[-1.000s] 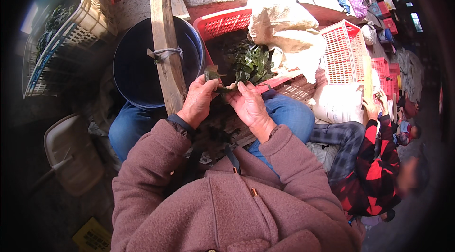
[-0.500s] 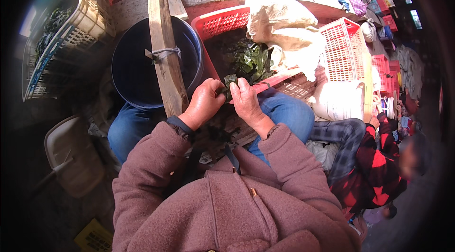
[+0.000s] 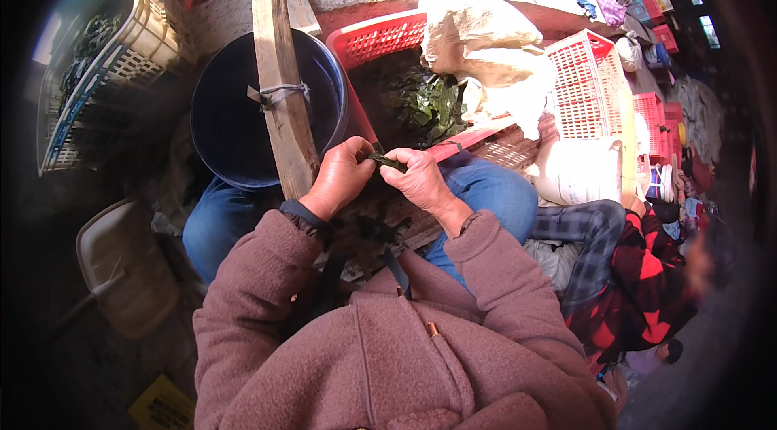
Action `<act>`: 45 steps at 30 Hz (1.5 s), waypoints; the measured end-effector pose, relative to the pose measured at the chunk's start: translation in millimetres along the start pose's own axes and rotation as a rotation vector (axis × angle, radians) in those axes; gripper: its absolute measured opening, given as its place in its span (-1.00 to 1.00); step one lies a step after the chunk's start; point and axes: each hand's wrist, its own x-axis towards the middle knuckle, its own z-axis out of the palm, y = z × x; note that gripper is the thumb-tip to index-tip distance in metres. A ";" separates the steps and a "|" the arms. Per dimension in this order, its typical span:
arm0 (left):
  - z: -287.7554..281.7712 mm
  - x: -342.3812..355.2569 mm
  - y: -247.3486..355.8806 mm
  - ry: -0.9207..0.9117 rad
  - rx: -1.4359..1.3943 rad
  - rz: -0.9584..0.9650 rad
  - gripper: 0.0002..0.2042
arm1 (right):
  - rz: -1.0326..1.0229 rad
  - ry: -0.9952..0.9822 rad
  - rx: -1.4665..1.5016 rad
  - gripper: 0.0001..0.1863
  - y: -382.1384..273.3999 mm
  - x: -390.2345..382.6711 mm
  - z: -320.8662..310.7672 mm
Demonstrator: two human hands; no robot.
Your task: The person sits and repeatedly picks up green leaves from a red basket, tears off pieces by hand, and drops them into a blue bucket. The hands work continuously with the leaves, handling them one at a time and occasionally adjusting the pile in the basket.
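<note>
Between my hands, just in front of the red basket's near corner, stretches a short dark green seaweed strip [image 3: 388, 161], narrow and twisted-looking. My left hand [image 3: 343, 174] pinches one end between thumb and fingers. The other end is gripped by my right hand [image 3: 421, 179], fingers curled round it. Beyond them, a red plastic basket [image 3: 380, 40] holds a heap of glossy dark green seaweed [image 3: 433, 105]. A pale cloth sack [image 3: 477, 42] drapes over the basket's far right part.
At left, a wooden beam [image 3: 279, 82] with a cord tied round it lies across a dark blue tub [image 3: 202, 118]. A white crate [image 3: 121, 98] of greens stands farther left. Red-and-white crates [image 3: 583, 74] are at right. A person in a red-and-black top [image 3: 639, 292] sits close by on the right.
The seaweed piece that stood up between my fingertips is now drawn into a narrow strip between my hands. My right hand has dropped slightly and its fingers have curled in more.
</note>
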 end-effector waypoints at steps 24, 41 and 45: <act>11.0 -1.9 -1.4 0.054 -0.083 0.245 -0.81 | 0.288 0.009 0.652 -0.95 -1.6 2.2 -6.6; -9.2 -9.1 20.8 0.088 0.451 0.650 -0.70 | 0.548 -0.218 1.201 -0.87 11.0 5.2 -12.7; -13.0 -8.9 20.1 0.092 0.464 0.718 -0.73 | 0.483 -0.218 1.161 -0.75 1.3 3.2 -7.8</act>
